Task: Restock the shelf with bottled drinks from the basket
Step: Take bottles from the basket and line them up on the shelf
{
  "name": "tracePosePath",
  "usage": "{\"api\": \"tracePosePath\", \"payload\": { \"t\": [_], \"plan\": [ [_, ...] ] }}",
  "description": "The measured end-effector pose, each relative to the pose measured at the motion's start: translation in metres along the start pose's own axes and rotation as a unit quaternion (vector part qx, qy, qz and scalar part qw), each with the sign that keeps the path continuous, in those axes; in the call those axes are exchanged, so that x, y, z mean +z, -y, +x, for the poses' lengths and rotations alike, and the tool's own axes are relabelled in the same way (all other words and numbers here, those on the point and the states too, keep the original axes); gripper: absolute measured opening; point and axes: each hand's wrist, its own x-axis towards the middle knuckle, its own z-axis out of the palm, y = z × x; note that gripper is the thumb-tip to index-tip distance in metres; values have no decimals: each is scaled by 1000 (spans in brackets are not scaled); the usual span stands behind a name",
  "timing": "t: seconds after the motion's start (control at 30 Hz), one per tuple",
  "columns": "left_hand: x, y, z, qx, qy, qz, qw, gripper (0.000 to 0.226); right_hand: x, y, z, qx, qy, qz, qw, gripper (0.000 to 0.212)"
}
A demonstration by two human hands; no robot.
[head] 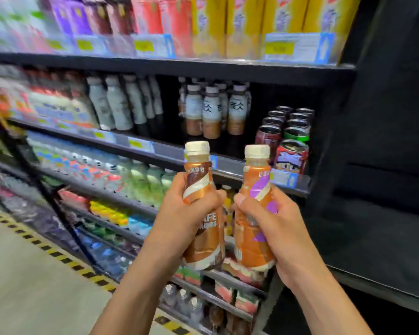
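I hold two coffee bottles upright in front of the shelves. My left hand [184,213] grips a brown and orange bottle [200,165] with a cream cap. My right hand [271,218] grips an orange bottle [254,180] with a purple swirl and a cream cap. Both bottles are at the height of the shelf edge [230,168] that carries milk-tea bottles [212,110] and cans [292,153]. A dark gap on that shelf lies between white bottles [117,107] and the milk-tea bottles. No basket is in view.
The top shelf holds cartons in yellow [247,25], red and purple. Lower shelves carry water and coloured drinks [131,180]. A black side panel [385,141] closes the unit on the right. Yellow-black floor tape [58,255] runs along the base.
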Motion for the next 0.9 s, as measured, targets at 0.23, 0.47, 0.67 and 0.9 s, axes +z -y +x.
{"api": "tracePosePath", "payload": {
  "t": [0.23,0.47,0.67,0.9],
  "plan": [
    [-140,-15,38,10,-28,54,998,36,143,-16,36,-2,18,21,1000,17],
    [-210,-20,104,12,20,49,999,18,214,-17,82,-2,-29,32,999,22],
    [-220,-21,184,-6,66,22,998,27,237,-8,148,-33,-70,-5,997,25],
    [-224,-17,278,-22,106,-13,994,26,258,-7,231,-33,-110,4,993,26]
  ]
}}
